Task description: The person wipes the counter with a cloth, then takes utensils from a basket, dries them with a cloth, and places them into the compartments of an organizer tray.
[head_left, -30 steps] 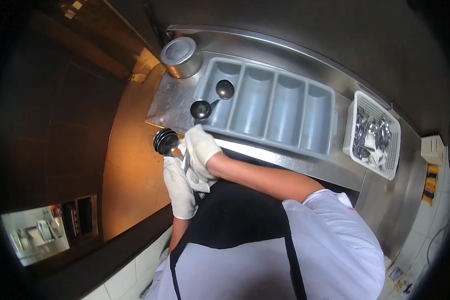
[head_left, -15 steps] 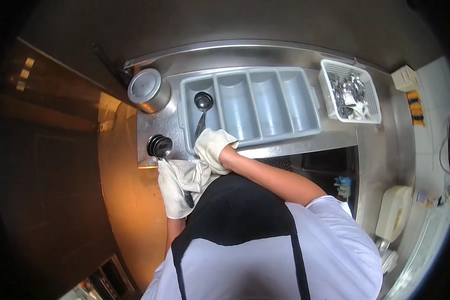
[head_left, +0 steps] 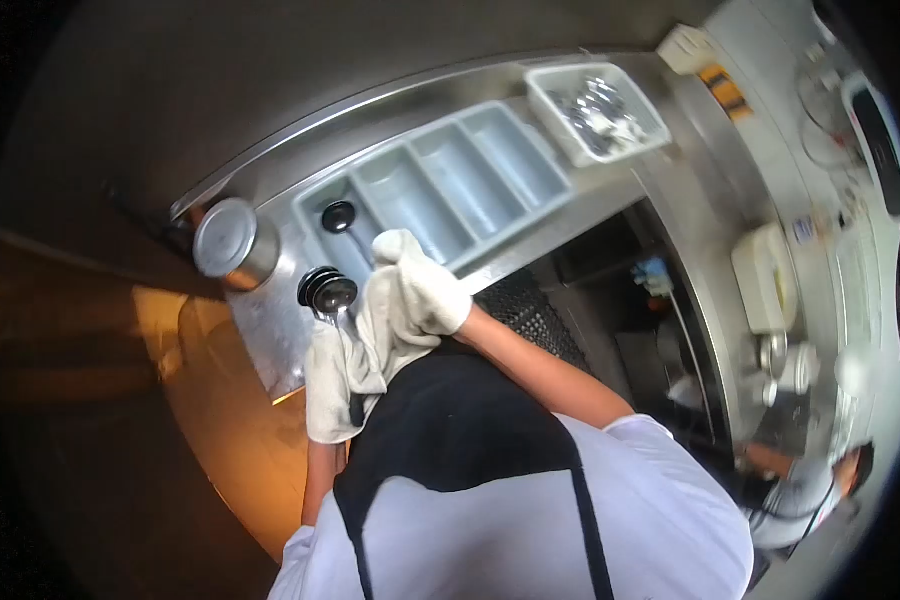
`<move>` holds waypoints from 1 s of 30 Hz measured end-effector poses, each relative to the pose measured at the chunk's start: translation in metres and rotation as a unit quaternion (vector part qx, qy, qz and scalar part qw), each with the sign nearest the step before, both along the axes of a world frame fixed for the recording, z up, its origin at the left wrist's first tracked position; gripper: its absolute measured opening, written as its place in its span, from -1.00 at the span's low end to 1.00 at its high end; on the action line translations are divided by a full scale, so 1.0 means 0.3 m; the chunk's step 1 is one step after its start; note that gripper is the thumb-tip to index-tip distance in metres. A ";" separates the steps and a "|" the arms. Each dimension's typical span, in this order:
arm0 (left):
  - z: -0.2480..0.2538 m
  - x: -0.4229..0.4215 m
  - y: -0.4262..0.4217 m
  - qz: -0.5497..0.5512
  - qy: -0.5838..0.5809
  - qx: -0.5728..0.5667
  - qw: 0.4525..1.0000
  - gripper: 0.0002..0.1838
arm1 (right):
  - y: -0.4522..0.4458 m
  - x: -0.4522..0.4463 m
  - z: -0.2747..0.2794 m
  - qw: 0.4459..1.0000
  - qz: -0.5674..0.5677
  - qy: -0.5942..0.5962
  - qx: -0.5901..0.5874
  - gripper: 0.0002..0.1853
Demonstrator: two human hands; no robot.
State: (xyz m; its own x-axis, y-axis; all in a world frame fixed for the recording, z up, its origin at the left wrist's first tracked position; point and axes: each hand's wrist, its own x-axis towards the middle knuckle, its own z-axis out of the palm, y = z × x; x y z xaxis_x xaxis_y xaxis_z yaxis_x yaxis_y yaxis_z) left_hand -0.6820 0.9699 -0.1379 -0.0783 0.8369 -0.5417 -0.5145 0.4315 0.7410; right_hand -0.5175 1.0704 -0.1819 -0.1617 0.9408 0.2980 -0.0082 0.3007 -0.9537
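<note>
My left hand point(head_left: 332, 390), covered by a white cloth, grips a bundle of several round-bowled spoons point(head_left: 332, 293). Their bowls point away from me, and a dark handle end shows below the cloth. The same white cloth point(head_left: 382, 335) stretches across to my right hand point(head_left: 430, 295), which is wrapped in it with the fingers hidden but looks closed on the fabric. Another round spoon point(head_left: 339, 217) lies in the leftmost compartment of the grey divided tray point(head_left: 490, 240). Its handle runs toward my right hand; whether they touch, I cannot tell.
A lidded metal canister point(head_left: 236, 245) stands left of the tray on the steel counter point(head_left: 270, 345). Right of the tray sits a white basket point(head_left: 598, 115) of cutlery. Below the counter is a dark open shelf point(head_left: 600, 270). Another person point(head_left: 805, 495) is at lower right.
The view has turned, so the counter appears tilted, and another person has come into sight. My right hand has risen off the tray's front edge, the cloth bunched up between my hands.
</note>
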 end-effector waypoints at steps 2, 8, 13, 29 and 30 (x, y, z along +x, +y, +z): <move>0.032 0.018 0.033 -0.152 0.206 0.050 0.965 -0.65 | 0.019 0.048 0.062 0.937 -0.120 -0.195 0.263 -0.86; -0.081 0.050 0.079 -0.206 0.514 0.424 0.717 -0.77 | 0.002 -0.030 -0.113 0.963 -0.127 -0.206 0.117 -0.78; -0.046 0.106 0.067 -0.173 0.344 0.239 0.891 -0.82 | -0.105 0.067 0.027 0.966 -0.184 -0.169 0.059 -0.88; 0.016 0.305 0.087 -0.269 0.337 0.227 0.873 -0.82 | -0.084 0.471 0.020 0.978 -0.207 -0.012 -0.017 -0.89; 0.016 0.334 0.098 -0.275 0.332 0.230 0.873 -0.82 | -0.091 0.486 0.045 0.971 -0.231 -0.024 -0.062 -0.86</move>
State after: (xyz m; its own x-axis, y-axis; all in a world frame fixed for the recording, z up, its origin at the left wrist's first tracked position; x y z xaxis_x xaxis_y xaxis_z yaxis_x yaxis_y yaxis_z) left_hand -0.5819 0.9994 -0.1331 0.2346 0.9639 -0.1259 0.2845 0.0558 0.9571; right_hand -0.3717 1.0430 -0.1685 0.2756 0.9443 0.1800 0.1464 0.1439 -0.9787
